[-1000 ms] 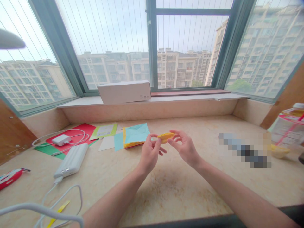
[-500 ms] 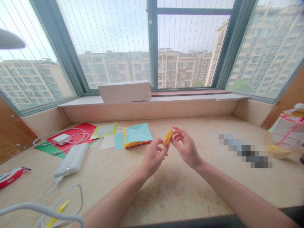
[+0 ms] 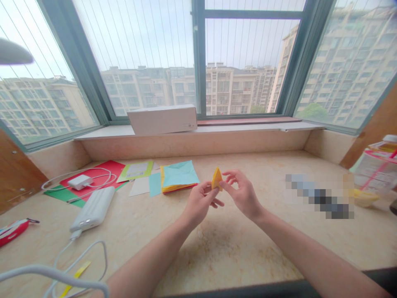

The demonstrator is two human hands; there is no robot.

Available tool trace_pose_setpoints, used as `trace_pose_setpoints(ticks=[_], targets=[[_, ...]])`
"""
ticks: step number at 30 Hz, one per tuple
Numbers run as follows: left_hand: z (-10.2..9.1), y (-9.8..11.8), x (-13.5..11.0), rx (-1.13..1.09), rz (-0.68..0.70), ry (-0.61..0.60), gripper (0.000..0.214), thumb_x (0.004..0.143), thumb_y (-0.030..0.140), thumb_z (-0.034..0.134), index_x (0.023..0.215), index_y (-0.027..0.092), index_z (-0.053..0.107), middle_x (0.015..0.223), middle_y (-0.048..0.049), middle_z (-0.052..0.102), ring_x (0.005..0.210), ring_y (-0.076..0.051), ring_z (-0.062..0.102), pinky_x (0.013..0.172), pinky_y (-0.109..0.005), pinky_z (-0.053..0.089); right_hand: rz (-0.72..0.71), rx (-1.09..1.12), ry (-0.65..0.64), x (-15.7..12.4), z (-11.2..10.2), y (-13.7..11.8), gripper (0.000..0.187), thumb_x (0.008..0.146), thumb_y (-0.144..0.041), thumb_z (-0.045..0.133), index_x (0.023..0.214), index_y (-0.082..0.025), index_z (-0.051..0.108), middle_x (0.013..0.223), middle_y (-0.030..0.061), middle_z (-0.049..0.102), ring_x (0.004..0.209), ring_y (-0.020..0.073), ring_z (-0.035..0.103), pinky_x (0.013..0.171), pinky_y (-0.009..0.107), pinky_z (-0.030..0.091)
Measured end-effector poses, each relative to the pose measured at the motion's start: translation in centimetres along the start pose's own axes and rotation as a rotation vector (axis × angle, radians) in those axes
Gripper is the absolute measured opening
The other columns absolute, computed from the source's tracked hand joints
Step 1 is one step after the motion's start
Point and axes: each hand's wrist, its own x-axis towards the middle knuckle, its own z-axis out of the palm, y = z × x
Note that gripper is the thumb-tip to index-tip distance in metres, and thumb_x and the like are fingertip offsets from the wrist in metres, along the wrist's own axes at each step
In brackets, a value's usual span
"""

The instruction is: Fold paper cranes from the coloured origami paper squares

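A small folded piece of yellow-orange paper [image 3: 216, 178] stands upright as a pointed triangle above the beige stone counter [image 3: 217, 244]. My left hand [image 3: 198, 203] pinches its lower left edge between thumb and fingers. From the right, my right hand [image 3: 243, 194] pinches the lower right corner, its other fingers curled loosely. Both hands are held a little above the counter, in front of a stack of coloured paper sheets [image 3: 178, 177] topped by a light blue one.
Left of the stack lie a green-edged card [image 3: 136, 169], red and green sheets [image 3: 102, 171], a white charger with cable [image 3: 80, 182] and a white power bank [image 3: 93, 209]. A white box [image 3: 163, 119] sits on the sill. A clear container [image 3: 376, 169] stands at the right.
The folded paper has turned from lying flat between my fingertips to standing upright with its point up. Both hands stayed in roughly the same place, shifting their grip.
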Motion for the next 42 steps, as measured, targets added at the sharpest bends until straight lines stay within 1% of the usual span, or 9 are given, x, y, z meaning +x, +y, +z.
trace_pose_setpoints(ticks=[3, 7, 12, 16, 18, 23, 30, 35, 42], targets=[[0.04, 0.16, 0.01, -0.023, -0.014, 0.002, 0.033, 0.081, 0.042, 0.068, 0.099, 0.014, 0.064, 0.087, -0.0076, 0.072, 0.056, -0.017, 0.071, 0.048, -0.022, 0.046, -0.018, -0.005, -0.03, 0.03, 0.01, -0.12, 0.015, 0.084, -0.032, 0.066, 0.096, -0.023, 0.065, 0.099, 0.006, 0.065, 0.078, 0.0181, 0.061, 0.071, 0.035, 0.051], [0.14, 0.41, -0.03, -0.032, -0.024, 0.006, 0.035, 0.081, 0.043, 0.068, 0.101, 0.014, 0.065, 0.084, -0.0067, 0.071, 0.055, -0.016, 0.07, 0.048, -0.021, 0.046, 0.0, 0.005, -0.059, -0.08, 0.11, -0.16, 0.019, 0.084, -0.033, 0.066, 0.1, -0.023, 0.064, 0.095, 0.0045, 0.066, 0.076, 0.0174, 0.061, 0.072, 0.034, 0.05], [0.23, 0.45, -0.06, 0.008, 0.018, -0.007, 0.041, 0.087, 0.047, 0.059, 0.109, 0.013, 0.063, 0.084, -0.0071, 0.069, 0.055, -0.016, 0.069, 0.046, -0.021, 0.046, 0.044, 0.001, -0.072, -0.18, 0.11, -0.12, 0.017, 0.085, -0.035, 0.065, 0.096, -0.022, 0.065, 0.089, 0.0043, 0.068, 0.076, 0.0181, 0.061, 0.071, 0.033, 0.049], [0.26, 0.19, -0.17, -0.024, 0.047, 0.007, 0.061, 0.089, 0.045, 0.057, 0.14, 0.021, 0.035, 0.08, -0.0027, 0.07, 0.053, -0.016, 0.068, 0.046, -0.021, 0.047, 0.059, 0.022, -0.077, -0.13, 0.12, -0.12, 0.019, 0.085, -0.035, 0.064, 0.099, -0.021, 0.066, 0.092, 0.005, 0.069, 0.076, 0.0179, 0.062, 0.071, 0.034, 0.05], [0.23, 0.05, -0.2, -0.023, 0.067, 0.004, 0.063, 0.09, 0.044, 0.056, 0.143, 0.024, 0.027, 0.076, 0.0, 0.069, 0.052, -0.015, 0.068, 0.047, -0.021, 0.047, 0.054, 0.033, -0.079, -0.1, 0.14, -0.06, 0.022, 0.085, -0.034, 0.065, 0.103, -0.022, 0.065, 0.096, 0.0055, 0.069, 0.076, 0.0175, 0.062, 0.071, 0.034, 0.05], [0.09, -0.19, -0.19, 0.002, 0.116, -0.019, 0.05, 0.092, 0.044, 0.053, 0.135, 0.025, 0.036, 0.085, -0.0022, 0.069, 0.052, -0.013, 0.068, 0.046, -0.02, 0.047, 0.049, 0.043, -0.076, -0.09, 0.09, 0.07, 0.026, 0.085, -0.033, 0.066, 0.109, -0.023, 0.065, 0.097, 0.0057, 0.068, 0.076, 0.0175, 0.061, 0.07, 0.033, 0.051], [-0.02, -0.33, -0.14, -0.01, 0.118, -0.019, 0.054, 0.093, 0.044, 0.052, 0.14, 0.026, 0.033, 0.081, -0.0013, 0.069, 0.05, -0.013, 0.067, 0.046, -0.02, 0.047, -0.026, 0.011, -0.084, -0.1, -0.11, -0.33, 0.023, 0.087, -0.031, 0.063, 0.109, -0.026, 0.067, 0.1, 0.0049, 0.063, 0.074, 0.0159, 0.059, 0.069, 0.033, 0.052], [-0.03, 0.0, -0.17, 0.0, 0.112, -0.01, 0.054, 0.093, 0.045, 0.051, 0.142, 0.026, 0.038, 0.079, -0.0018, 0.069, 0.049, -0.013, 0.066, 0.044, -0.021, 0.048, -0.069, -0.05, -0.081, -0.16, -0.15, -0.48, 0.026, 0.089, -0.029, 0.061, 0.114, -0.026, 0.066, 0.1, 0.0052, 0.063, 0.074, 0.0165, 0.059, 0.07, 0.034, 0.051], [-0.09, 0.07, -0.31, 0.039, 0.094, -0.01, 0.061, 0.094, 0.047, 0.049, 0.147, 0.022, 0.034, 0.046, 0.0058, 0.057, 0.036, -0.014, 0.058, 0.04, -0.022, 0.047, -0.118, -0.105, -0.073, -0.28, -0.17, -0.82, 0.027, 0.09, -0.026, 0.059, 0.116, -0.026, 0.064, 0.098, 0.0046, 0.064, 0.074, 0.0164, 0.06, 0.07, 0.034, 0.05]])
